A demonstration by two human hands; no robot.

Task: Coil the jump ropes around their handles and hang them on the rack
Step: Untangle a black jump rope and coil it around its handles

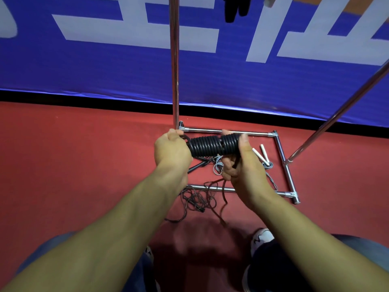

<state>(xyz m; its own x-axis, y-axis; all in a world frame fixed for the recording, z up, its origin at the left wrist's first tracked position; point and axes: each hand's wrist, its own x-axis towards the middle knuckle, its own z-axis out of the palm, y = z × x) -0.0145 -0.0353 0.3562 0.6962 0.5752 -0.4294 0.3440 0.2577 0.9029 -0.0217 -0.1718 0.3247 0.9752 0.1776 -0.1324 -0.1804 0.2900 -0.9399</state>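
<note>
Coiling nearly done: left hand [171,151] and right hand [242,163] curled round ends of black rope bundle [212,145] above rack base [282,159]; next, likely securing tail, then lifting to rail.

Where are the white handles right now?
On the red floor inside the rack base, right of the right hand, lying close together by grey cord.

The one camera sits on my head and looks forward and steeply down, close over my left hand [171,152] and right hand [242,165]. Beyond my grip it faces the rack [282,152] base and the blue banner [105,70]; below my grip, my shoes.
</note>
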